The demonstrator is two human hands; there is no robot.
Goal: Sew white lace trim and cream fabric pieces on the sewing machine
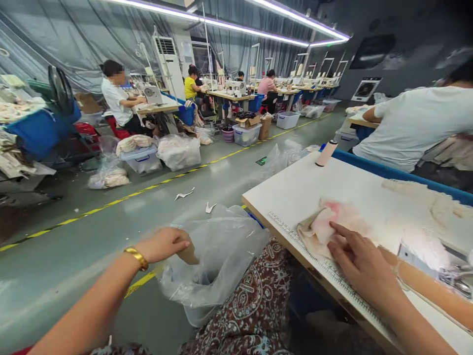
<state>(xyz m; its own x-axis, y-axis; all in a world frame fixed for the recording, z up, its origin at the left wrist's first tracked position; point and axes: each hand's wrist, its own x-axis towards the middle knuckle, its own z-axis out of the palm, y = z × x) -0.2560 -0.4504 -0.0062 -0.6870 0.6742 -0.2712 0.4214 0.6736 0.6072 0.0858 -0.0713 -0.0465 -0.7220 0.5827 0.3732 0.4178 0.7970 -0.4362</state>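
Reaching out over the floor, my left hand (164, 245) hangs above a clear plastic bag (229, 241) that lines a bin beside my knee. A gold bangle (136, 258) circles that wrist. Its fingers stretch downward, slightly blurred, and I see nothing held in them. On the white sewing table, my right hand (364, 259) lies palm down with fingers apart. Its fingertips touch the edge of a small cream cloth piece (318, 228) with a blurred pink patch. Past that wrist, the metal parts of a sewing machine (456, 281) are partly in view.
A thread cone (325, 154) stands at the table's far corner. Cream fabric (424, 197) lies along the table's back. A printed ruler (295, 240) follows the near edge. White scraps (210, 208) lie on the floor. A co-worker in a white shirt (414, 125) sits at right; others sew beyond.
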